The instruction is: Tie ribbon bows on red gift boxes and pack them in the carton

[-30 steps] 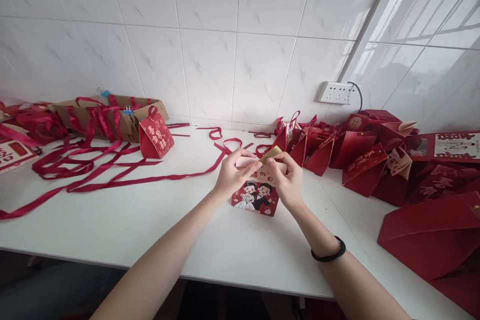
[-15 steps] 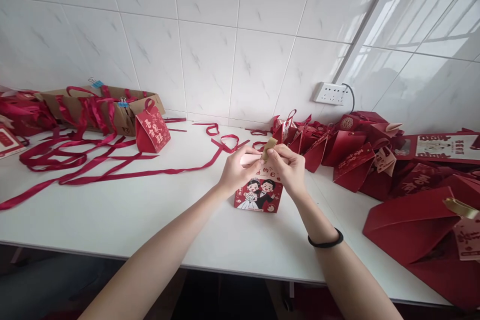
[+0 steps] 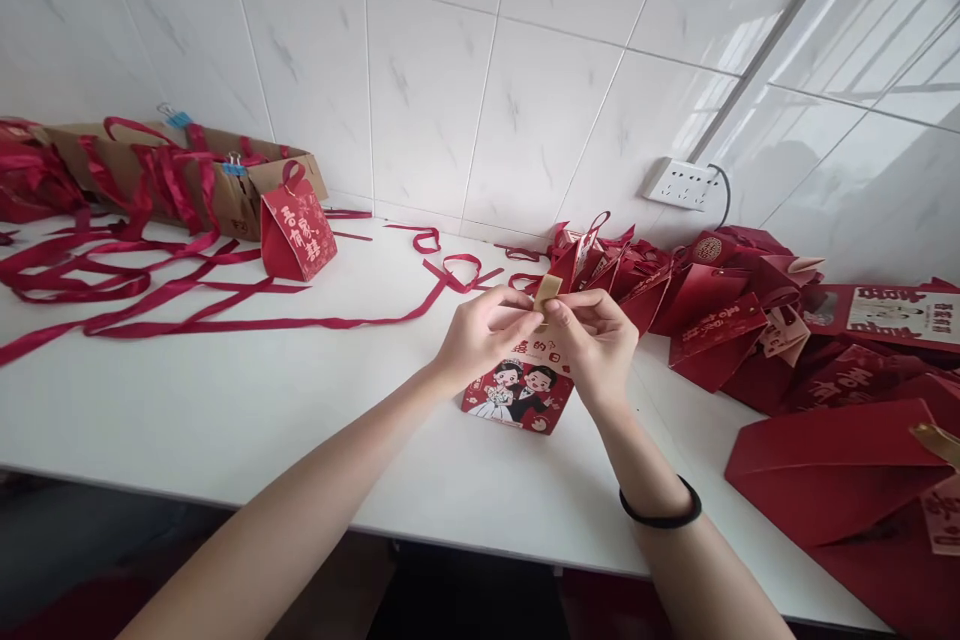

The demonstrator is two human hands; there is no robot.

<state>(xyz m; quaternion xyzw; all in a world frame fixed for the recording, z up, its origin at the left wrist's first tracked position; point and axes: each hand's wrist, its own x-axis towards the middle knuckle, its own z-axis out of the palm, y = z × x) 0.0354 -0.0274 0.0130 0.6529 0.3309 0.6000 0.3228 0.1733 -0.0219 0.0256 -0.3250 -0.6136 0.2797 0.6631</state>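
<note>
A small red gift box (image 3: 517, 395) printed with a cartoon couple stands on the white table (image 3: 247, 420) in the middle of the view. Both my hands meet just above its top. My left hand (image 3: 484, 332) and my right hand (image 3: 596, 340) are closed in pinches on a short gold ribbon (image 3: 546, 292) that sticks up between the fingertips. A black band (image 3: 664, 510) circles my right wrist.
Long red ribbons (image 3: 187, 305) sprawl over the table's left half. A cardboard box (image 3: 232, 195) with ribbons and a folded red box (image 3: 296, 235) stand at the back left. Several red boxes (image 3: 712, 310) pile up on the right. A wall socket (image 3: 679, 183) is behind them.
The view has tilted down and shifted slightly. My hands stay pinched on the gold ribbon above the box, with the fingers shifted a little.
</note>
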